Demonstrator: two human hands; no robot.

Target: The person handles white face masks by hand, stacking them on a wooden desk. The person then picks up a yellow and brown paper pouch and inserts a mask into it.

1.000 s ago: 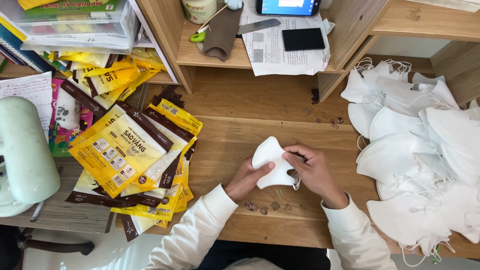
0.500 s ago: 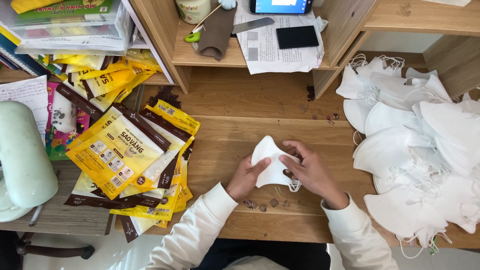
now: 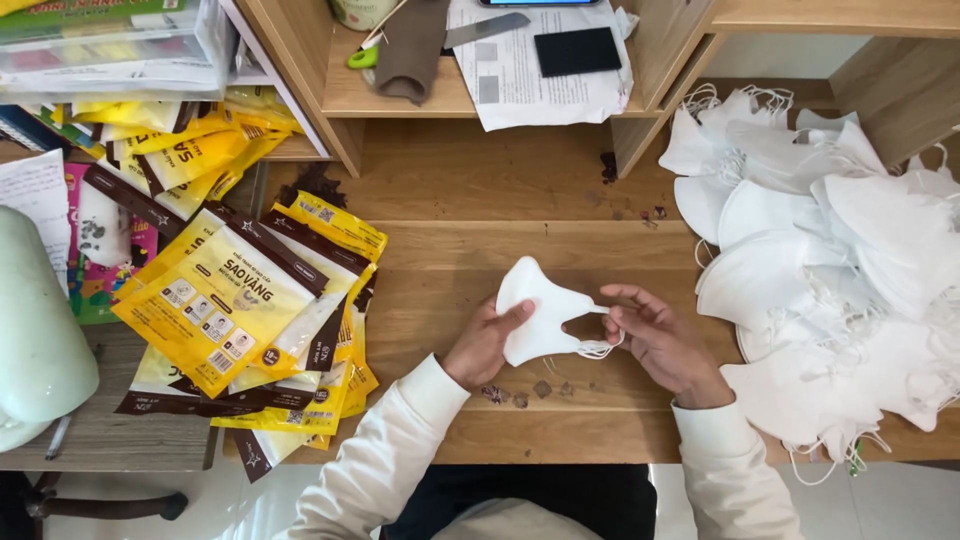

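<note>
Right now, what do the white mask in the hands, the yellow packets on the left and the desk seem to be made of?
White mask: looks like soft matte non-woven fabric; it folds limply, thin elastic loops trailing by the right hand. The left hand grips its other edge.
Yellow packets: glossy plastic film, judging by their sheen.
Desk: light wood with visible grain, possibly veneer.

A white folded face mask point(image 3: 540, 315), cup-shaped with a pointed top, is held flat above the wooden desk; its thin ear loops appear bunched at its right edge.
</note>
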